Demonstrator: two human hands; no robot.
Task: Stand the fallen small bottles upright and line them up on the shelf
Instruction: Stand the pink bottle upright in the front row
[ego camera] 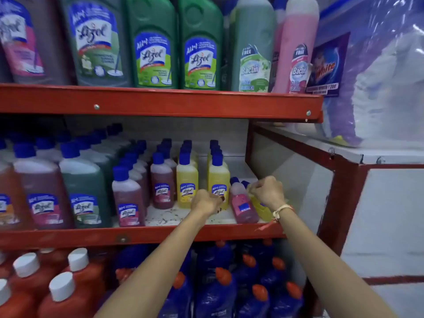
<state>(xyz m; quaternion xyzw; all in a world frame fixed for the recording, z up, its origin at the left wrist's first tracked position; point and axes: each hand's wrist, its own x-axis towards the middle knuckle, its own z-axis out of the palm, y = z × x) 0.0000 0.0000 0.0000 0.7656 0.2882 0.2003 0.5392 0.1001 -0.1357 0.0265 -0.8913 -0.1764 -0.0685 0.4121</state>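
Note:
On the middle red shelf (pixel 160 234), small blue-capped bottles stand in rows. These are dark red ones (pixel 161 187) and yellow ones (pixel 187 185). At the right end a pink bottle (pixel 243 204) leans back to the left, and a yellow bottle (pixel 260 208) lies tilted beside it. My right hand (pixel 267 191) is closed over the upper part of that tilted yellow bottle. My left hand (pixel 205 201) is curled into a fist against the lower front of an upright yellow bottle (pixel 219 177). Whether it grips the bottle is unclear.
Larger bottles (pixel 82 189) fill the shelf's left side. Big green and pink bottles (pixel 199 42) stand on the shelf above, and red and blue bottles (pixel 215 292) on the one below. A red frame post (pixel 332 203) and a white panel bound the right end.

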